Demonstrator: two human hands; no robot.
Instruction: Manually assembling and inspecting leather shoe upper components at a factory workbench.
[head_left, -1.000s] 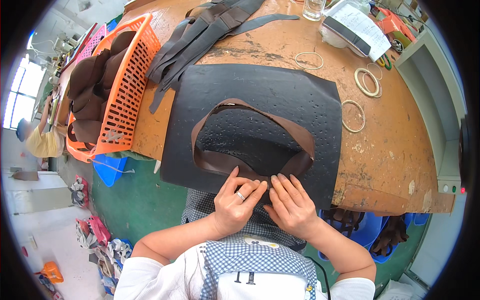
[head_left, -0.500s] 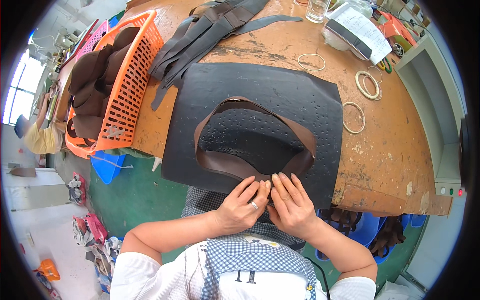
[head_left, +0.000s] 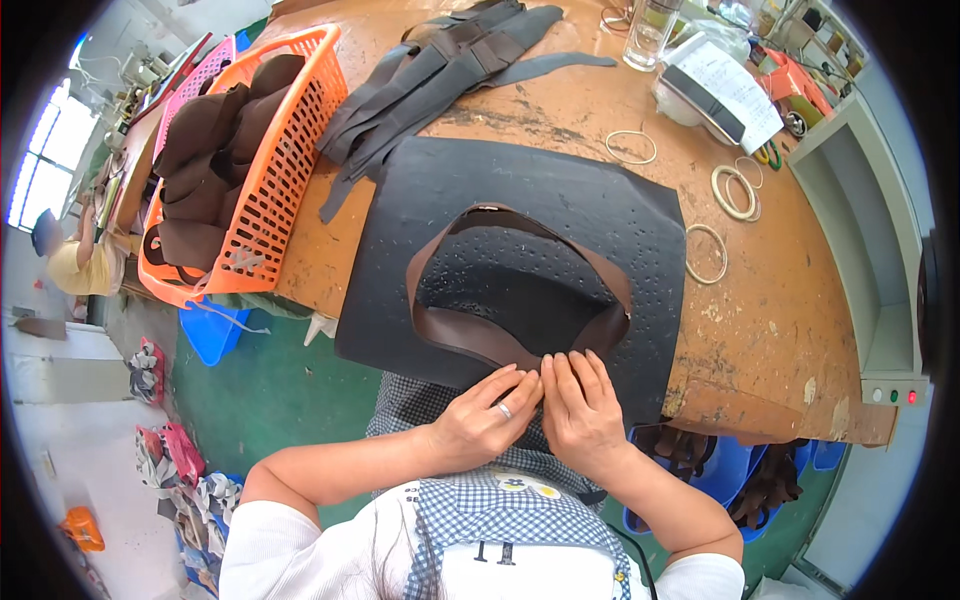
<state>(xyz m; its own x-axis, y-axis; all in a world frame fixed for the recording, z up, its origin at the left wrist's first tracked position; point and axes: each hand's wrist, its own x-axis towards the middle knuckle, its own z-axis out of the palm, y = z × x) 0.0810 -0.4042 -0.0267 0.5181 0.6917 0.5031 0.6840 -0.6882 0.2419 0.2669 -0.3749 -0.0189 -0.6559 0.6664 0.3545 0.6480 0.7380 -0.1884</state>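
A brown leather-like strap (head_left: 455,333) forms a loop on a black pitted mat (head_left: 400,215) at the table's front edge. My left hand (head_left: 492,410), with a ring on one finger, pinches the near edge of the loop. Right beside it my right hand (head_left: 582,408) grips the same edge, its fingers bent over the strap and its thumb hidden below. The fingertips of both hands nearly meet. A small pale spot shows at the top of the loop, where the strap narrows.
An orange basket (head_left: 268,195) of brown folded pieces (head_left: 198,180) stands left. Dark grey straps (head_left: 430,75) lie behind the mat. Pale rings (head_left: 735,192), a glass (head_left: 650,38) and a paper sheet (head_left: 725,90) lie right, before a grey cabinet (head_left: 875,200). A person (head_left: 80,262) works far left.
The view has shifted slightly, so the table and basket sit a little differently. Both hands keep hold of the strap's near edge; my right fingers have shifted slightly along it.
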